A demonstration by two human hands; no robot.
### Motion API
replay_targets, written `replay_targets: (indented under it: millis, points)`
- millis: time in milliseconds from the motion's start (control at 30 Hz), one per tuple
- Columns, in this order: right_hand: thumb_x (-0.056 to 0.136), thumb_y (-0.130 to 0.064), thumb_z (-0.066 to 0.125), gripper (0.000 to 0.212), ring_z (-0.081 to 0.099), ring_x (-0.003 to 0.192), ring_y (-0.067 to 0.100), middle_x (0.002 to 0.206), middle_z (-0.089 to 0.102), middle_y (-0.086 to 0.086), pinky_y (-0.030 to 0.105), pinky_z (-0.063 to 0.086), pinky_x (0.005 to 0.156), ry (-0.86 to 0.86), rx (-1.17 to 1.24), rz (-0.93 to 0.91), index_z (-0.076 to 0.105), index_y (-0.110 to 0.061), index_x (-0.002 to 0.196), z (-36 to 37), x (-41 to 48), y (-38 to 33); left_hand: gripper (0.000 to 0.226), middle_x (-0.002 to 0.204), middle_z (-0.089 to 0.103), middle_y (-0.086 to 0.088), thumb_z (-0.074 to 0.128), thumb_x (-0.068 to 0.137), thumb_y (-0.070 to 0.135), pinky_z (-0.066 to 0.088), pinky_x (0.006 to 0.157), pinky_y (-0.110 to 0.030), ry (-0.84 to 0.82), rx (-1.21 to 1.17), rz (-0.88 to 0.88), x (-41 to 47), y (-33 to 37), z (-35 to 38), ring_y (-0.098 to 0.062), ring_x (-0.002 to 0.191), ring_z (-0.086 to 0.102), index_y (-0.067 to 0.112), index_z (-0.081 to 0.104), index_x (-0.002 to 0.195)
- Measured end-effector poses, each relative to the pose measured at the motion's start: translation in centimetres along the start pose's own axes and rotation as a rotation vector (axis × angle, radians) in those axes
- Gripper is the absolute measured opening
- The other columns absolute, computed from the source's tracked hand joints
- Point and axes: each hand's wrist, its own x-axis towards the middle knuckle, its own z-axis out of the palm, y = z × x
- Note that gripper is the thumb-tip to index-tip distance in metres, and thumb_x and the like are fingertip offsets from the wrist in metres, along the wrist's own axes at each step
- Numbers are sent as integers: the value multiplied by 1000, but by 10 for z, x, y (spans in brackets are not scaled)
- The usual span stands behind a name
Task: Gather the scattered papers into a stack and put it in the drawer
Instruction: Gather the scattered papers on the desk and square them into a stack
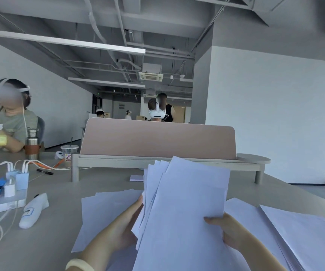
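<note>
I hold a fanned bundle of white papers (185, 208) upright above the grey desk (60, 212). My left hand (124, 223) grips the bundle's left edge, fingers hidden behind the sheets. My right hand (226, 229) holds its lower right edge, thumb on the front sheet. More loose papers (107, 210) lie flat on the desk under my left arm. Another spread of sheets (294, 233) lies to the right. One small sheet (137, 178) sits farther back. No drawer is visible.
A pink divider (157, 137) on a raised shelf (167, 163) crosses the desk's back. At left lie chargers with cables (15, 177), a white rolled pouch (33, 210), a steel bottle (32, 143) and a plastic cup (69, 152). People with headsets sit nearby.
</note>
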Motion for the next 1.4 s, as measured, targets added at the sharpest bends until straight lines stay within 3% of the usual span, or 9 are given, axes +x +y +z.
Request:
replay_targets:
  millis: [133, 233, 367, 667, 867, 1000, 1133, 1267, 1400]
  points:
    - [66, 2, 68, 47, 68, 99, 36, 114, 68, 23, 42, 56, 82, 178, 19, -42, 65, 5, 113, -12, 2, -2, 42, 130, 62, -10, 51, 94, 41, 35, 111, -46, 25, -29, 25, 6, -8, -9, -27, 122, 58, 18, 61, 128]
    - [61, -4, 71, 53, 66, 95, 36, 114, 67, 26, 43, 52, 85, 322, -14, -57, 64, 9, 112, -25, 4, -6, 28, 107, 74, -7, 51, 96, 22, 53, 85, -35, 239, 96, 90, 12, -12, -13, -24, 98, 71, 17, 64, 120]
    - [53, -6, 68, 44, 71, 65, 24, 78, 74, 13, 28, 57, 57, 281, -160, -18, 68, 3, 96, -26, -3, -18, 30, 109, 74, -8, 49, 95, 9, 55, 76, -31, 284, 234, 112, 16, 2, -23, -24, 97, 71, 12, 63, 121]
    - [73, -8, 72, 45, 67, 107, 28, 116, 70, 13, 32, 57, 80, 24, -152, -6, 65, -2, 117, -1, 8, -38, 27, 115, 71, 9, 66, 81, 19, 43, 101, -32, 98, 557, 160, 22, 54, -15, -12, 115, 61, 28, 70, 106]
    - [88, -4, 57, 39, 61, 116, 34, 127, 63, 17, 42, 52, 92, -22, -1, 15, 57, -1, 127, 10, 17, -19, 31, 105, 70, -5, 55, 82, 30, 48, 83, -34, 250, 867, 117, 39, 80, 7, -21, 93, 61, 8, 66, 100]
    - [89, -3, 56, 33, 66, 108, 33, 122, 66, 19, 42, 54, 88, -30, 16, 42, 62, 0, 121, 14, 20, -10, 21, 101, 72, 1, 51, 91, 29, 48, 73, -27, 307, 889, 167, 43, 91, 24, -15, 87, 64, 20, 69, 91]
    - [81, -7, 71, 43, 70, 99, 30, 115, 69, 18, 37, 57, 78, 13, -45, 78, 61, 3, 121, 2, 26, -2, 26, 118, 69, 4, 58, 91, 28, 44, 98, -29, 292, 848, 255, 46, 92, 19, -13, 113, 62, 28, 66, 115]
    - [28, -31, 96, 103, 65, 105, 34, 117, 67, 21, 39, 53, 84, 81, -198, 59, 61, 4, 119, -16, 25, 2, 45, 138, 53, 0, 61, 91, 26, 36, 107, -28, 428, 853, 307, 43, 100, 9, -16, 130, 47, 26, 52, 135]
    - [42, -16, 77, 85, 62, 110, 34, 118, 67, 21, 48, 46, 100, 107, -255, 84, 59, 4, 123, -26, 24, -2, 46, 142, 47, -3, 58, 92, 18, 33, 99, -22, 472, 906, 401, 25, 137, 13, -14, 124, 44, 27, 49, 137]
